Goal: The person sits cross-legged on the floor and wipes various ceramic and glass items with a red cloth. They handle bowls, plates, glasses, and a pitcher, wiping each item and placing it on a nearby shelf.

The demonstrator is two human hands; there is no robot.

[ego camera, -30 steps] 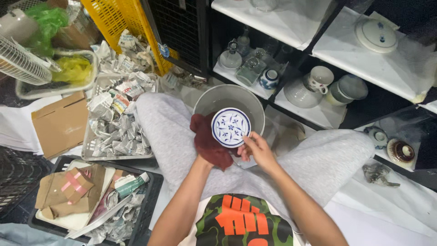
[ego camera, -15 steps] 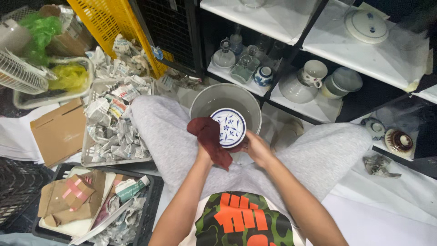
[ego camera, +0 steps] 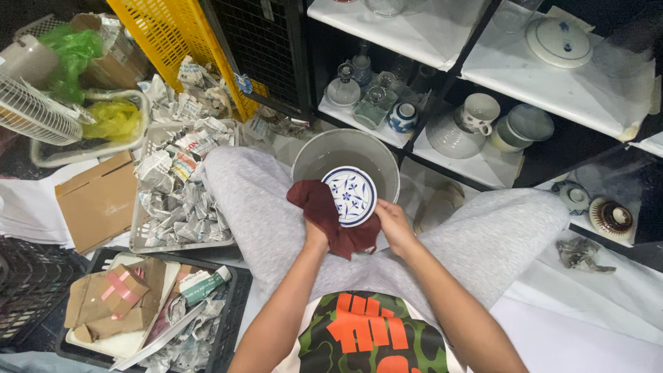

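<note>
The small blue-and-white plate (ego camera: 351, 195) is held above the person's lap, tilted with its patterned face toward the camera, directly in front of the grey bucket (ego camera: 311, 155). A dark red cloth (ego camera: 326, 215) covers the plate's left edge and passes under its lower rim. The left hand (ego camera: 314, 231) is mostly hidden inside the cloth and appears closed on it, pressing it to the plate. The right hand (ego camera: 395, 224) is closed on the plate's lower right edge, fingers behind it. The hands sit close together, both bearing on the plate.

Progress, as a judgement: wiping is under way. The visible face looks clean; the covered edge and the back cannot be assessed. The plate has not yet been set down anywhere.

Left of the person's knee, a grey basket (ego camera: 138, 238) holds crumpled newspaper (ego camera: 181, 200). A black crate (ego camera: 231, 311) nearer the camera holds brown paper and more wrappings. Shelves (ego camera: 552, 83) ahead carry a patterned cup (ego camera: 478, 112), bowls and glassware.
</note>
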